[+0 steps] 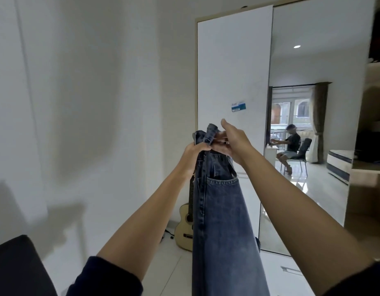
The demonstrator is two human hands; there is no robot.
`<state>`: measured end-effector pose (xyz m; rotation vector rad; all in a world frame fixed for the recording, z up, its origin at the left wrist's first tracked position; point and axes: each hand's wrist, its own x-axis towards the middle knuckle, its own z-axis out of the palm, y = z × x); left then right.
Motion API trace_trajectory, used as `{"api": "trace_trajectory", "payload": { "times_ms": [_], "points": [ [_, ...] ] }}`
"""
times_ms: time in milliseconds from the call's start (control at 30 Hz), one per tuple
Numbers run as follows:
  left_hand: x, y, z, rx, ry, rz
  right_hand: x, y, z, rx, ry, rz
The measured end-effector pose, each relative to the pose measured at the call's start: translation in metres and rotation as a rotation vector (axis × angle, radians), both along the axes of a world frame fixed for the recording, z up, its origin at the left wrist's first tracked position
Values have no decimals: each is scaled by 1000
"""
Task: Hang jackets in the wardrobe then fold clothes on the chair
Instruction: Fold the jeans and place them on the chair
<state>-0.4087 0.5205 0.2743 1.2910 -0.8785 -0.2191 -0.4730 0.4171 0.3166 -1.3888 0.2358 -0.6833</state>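
A person is holding jeans [219,210] up in the air before the wardrobe [234,71]. The left hand [193,154] is gripping the waistband and the right hand [231,144] is pinching it. Lining up the leg seams first should be giving a neater fold.

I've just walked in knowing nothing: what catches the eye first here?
Blue jeans hang down the middle, gripped at the waistband by the left hand and right hand. Behind them a pale guitar stands low down, and the mirror on the right reflects a bright room.
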Motion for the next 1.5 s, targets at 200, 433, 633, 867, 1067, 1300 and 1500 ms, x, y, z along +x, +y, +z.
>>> {"api": "trace_trajectory", "payload": {
  "times_ms": [200,433,633,867,1067,1300,1500],
  "points": [
    [11,6,-5,-36,14,140,-11,-5,7,-280,91,69],
    [21,32,1,-102,-37,203,-2,-20,-33,-318,67,-163],
    [42,72,18,-140,-122,323,26,-10,-64,-288,120,247],
    [78,130,25,101,-558,801,70,43,-34,-474,-96,44],
    [105,187,29,-144,-255,735,116,105,-9,-489,-242,-59],
    [150,239,7,63,27,450,166,140,7,-585,-256,-101],
    [189,232,41,-206,-64,671,189,137,12,-537,-207,76]
  ]
}}
